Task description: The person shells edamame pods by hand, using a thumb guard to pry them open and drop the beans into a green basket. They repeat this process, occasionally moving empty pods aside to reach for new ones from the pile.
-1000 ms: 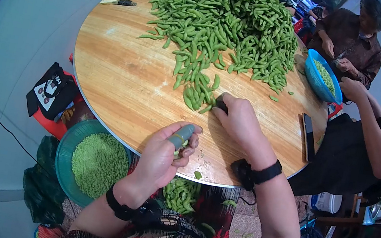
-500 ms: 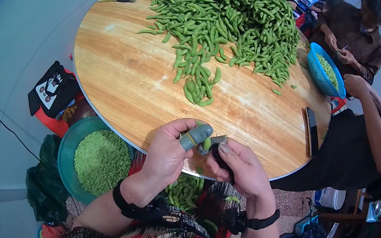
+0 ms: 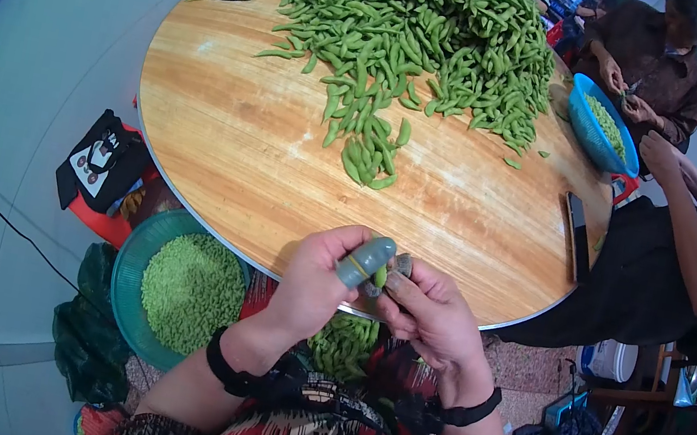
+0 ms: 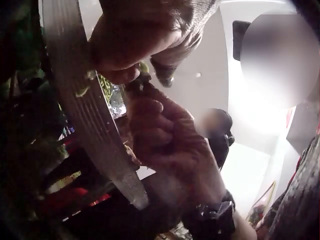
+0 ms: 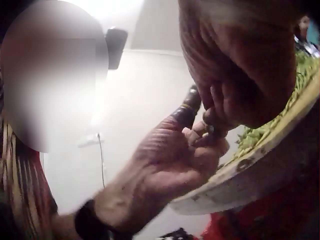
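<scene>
In the head view, the left hand (image 3: pixel 309 285) and the right hand (image 3: pixel 442 321) meet above the near edge of the table (image 3: pixel 227 114), and a single green pod (image 3: pixel 381 276) sits between their fingertips. Both hands are clamped on it: the right pinches it with the thumb drawn in against the fingers, and the left has its fingers curled in from the other side. A grey sheath (image 3: pixel 367 263) covers the left thumb, which lies just beside the pod. Further back on the table is a large pile (image 3: pixel 415 40) of pods, with a few loose ones at its near end. A teal basin (image 3: pixel 129 259) of shelled beans stands below the table edge, on the left; a blue basket (image 3: pixel 588 145) and a phone (image 3: pixel 576 233) are on the right.

The left wrist view is dark. Fingertips of both hands touch, with only a small green bit of the pod showing between them; its far end is hidden.

In the right wrist view, the sheathed thumb stands up beside the joined fingers, and the hands cover nearly all of the pod.

The pod looks light and bendy, with a smooth skin that could slip if damp; the beans inside would probably bruise under a hard squeeze. The best hold seems to be a fingertip pinch near each end.
</scene>
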Demonstrator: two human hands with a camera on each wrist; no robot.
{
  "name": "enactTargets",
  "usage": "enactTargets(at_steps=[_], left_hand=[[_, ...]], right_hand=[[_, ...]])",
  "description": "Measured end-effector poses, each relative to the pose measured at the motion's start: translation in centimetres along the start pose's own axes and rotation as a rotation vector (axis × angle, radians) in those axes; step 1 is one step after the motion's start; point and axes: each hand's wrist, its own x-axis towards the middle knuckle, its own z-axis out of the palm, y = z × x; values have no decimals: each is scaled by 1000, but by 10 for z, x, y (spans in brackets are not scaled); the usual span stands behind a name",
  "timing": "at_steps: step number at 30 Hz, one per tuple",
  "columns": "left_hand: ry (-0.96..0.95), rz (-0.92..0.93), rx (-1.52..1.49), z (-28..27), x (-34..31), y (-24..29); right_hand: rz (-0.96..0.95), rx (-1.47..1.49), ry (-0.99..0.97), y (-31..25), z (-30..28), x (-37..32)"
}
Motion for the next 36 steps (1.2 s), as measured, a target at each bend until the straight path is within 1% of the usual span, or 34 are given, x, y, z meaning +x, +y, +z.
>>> enactTargets(at_steps=[1, 2, 3, 4, 5, 6, 7, 8, 9, 10, 11, 12, 13, 14, 15, 16, 17, 18, 19, 21, 22, 24, 25, 27, 28, 30, 31, 32, 34, 35, 36], left_hand=[[0, -1, 0, 3, 1, -3], [46, 105, 159, 6, 2, -7], [91, 209, 318, 7, 2, -10], [91, 206, 317, 7, 1, -10], [93, 210, 429, 5, 1, -8], [95, 215, 541, 4, 1, -6], [96, 213, 540, 1, 2, -7], [56, 278, 549, -2, 4, -8], [16, 342, 557, -4, 4, -8], [17, 341, 556, -6, 3, -5], [-13, 265, 428, -9, 1, -2], [-43, 190, 300, -10, 0, 0], [-42, 189, 300, -10, 1, 1], [-40, 278, 436, -11, 2, 1], [-38, 366, 571, -11, 2, 0], [-38, 362, 571, -9, 0, 1], [6, 380, 691, -3, -1, 4], [52, 399, 811, 0, -2, 6], [51, 399, 811, 0, -2, 6], [29, 659, 1103, 0, -1, 7], [29, 660, 1103, 0, 0, 5], [125, 864, 1134, -3, 3, 0], [127, 862, 1132, -4, 3, 1], [403, 523, 823, -7, 3, 5], [406, 522, 823, -13, 5, 9], [283, 239, 144, -24, 8, 16], [245, 202, 53, -22, 8, 17], [240, 204, 55, -23, 9, 15], [108, 86, 84, -25, 8, 9], [107, 86, 84, -23, 6, 9], [62, 71, 214, -16, 3, 13]], right_hand=[[-67, -148, 87, 3, 1, 2], [-66, -147, 87, 7, 1, 4], [-210, -305, 146, 11, 0, 7], [-352, -462, 206, 14, -1, 8], [-350, -461, 207, 11, 0, 6], [-227, -275, 188, 4, 1, 4], [-103, -90, 166, 1, 1, 3], [-101, -90, 166, 0, 0, 2], [-71, -10, 120, 0, -1, 1], [-40, 70, 74, -1, -3, 1], [-39, 71, 74, -1, -5, 0], [-44, -78, 55, -1, -8, 0], [-48, -226, 35, -1, -9, 1], [-45, -226, 34, -2, -9, 3], [-176, -380, 189, -5, -9, 5], [-309, -533, 347, -9, -8, 7], [-278, -438, 345, -20, -5, 6], [-278, -438, 347, -20, -3, 9], [-280, -348, 289, -19, 1, 13], [-253, -152, 208, -19, 4, 16], [-254, -153, 209, -19, 5, 17], [-96, 242, 56, -17, 6, 20], [-92, 242, 57, -17, 5, 21], [-16, -198, -25, -20, 4, 24], [-14, -198, -27, -21, 0, 31], [-517, -996, 112, -26, -16, 52], [-540, -1264, 256, -40, -16, 59], [-544, -1264, 260, -48, -19, 68], [-506, -1656, 357, -53, -19, 81], [-447, -1727, 339, -54, -17, 80], [-448, -1729, 339, -54, -17, 79]])
